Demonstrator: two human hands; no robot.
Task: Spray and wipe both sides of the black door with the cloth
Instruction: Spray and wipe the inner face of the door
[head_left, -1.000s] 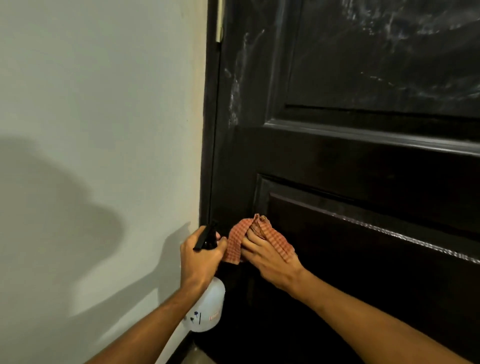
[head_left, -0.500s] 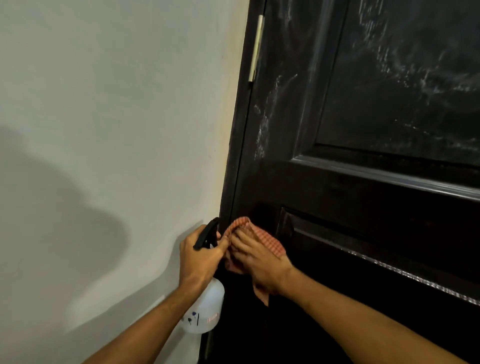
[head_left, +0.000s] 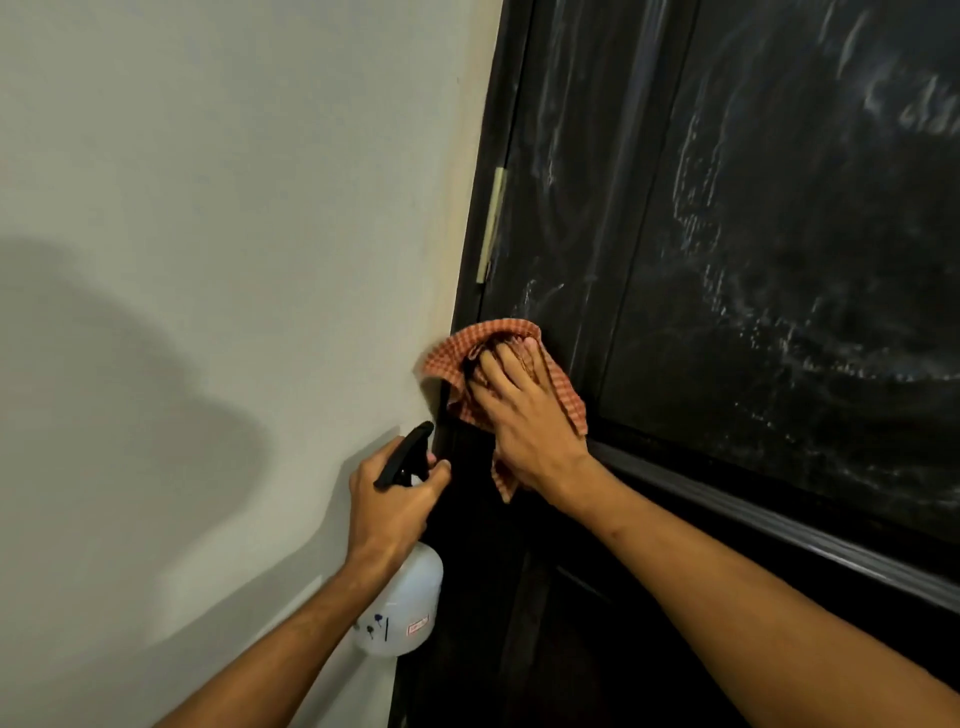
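Door: the black door (head_left: 779, 260) fills the right side. Its long side runs up and down, but it looks tipped in this view, with the top leaning to the right. It is dark, smooth and a bit shiny, with sunken flat panels and raised strips around them. White smeary streaks lie over the top panel.
Door edge: a thin pale hinge (head_left: 492, 223) sits on the left edge, running the same way as the door.
Cloth: the cloth (head_left: 447, 358) is orange-red with small checks. It is soft and crumpled. It lies flat on the door at its left edge, just under the hinge. One corner sticks out over the wall and another hangs down below the wrist.
Right hand: the right hand (head_left: 524, 415) presses the cloth on the door. The fingers point up and left, and their tips are bent into the folds.
Spray bottle: the spray bottle (head_left: 402, 608) stands upright, just left of the door. It has a round, white, cloudy body and a black top. A small sticker is on it, too small to read.
Left hand: the left hand (head_left: 387, 499) is wrapped tight around the bottle's neck.
Wall: the wall (head_left: 208, 208) on the left is plain and pale, with soft dark shadows.
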